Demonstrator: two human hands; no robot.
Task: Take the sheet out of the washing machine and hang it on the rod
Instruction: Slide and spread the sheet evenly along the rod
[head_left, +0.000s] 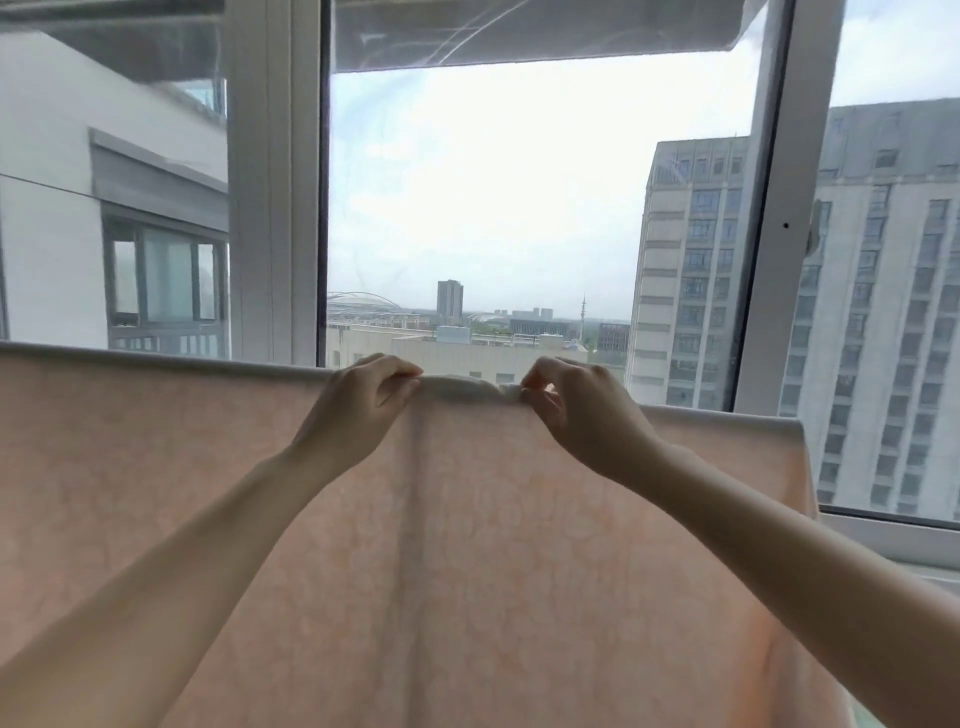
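Both hands, left and right, pinch the sheet's bunched top edge (near each other).

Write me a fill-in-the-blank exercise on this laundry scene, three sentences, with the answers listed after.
1. The pink sheet is draped over the ____.
2. The left hand and the right hand each ____ the sheet's top fold.
3. Behind the sheet is a large ____ with tall buildings visible through it.

Missing words: rod; pinch; window
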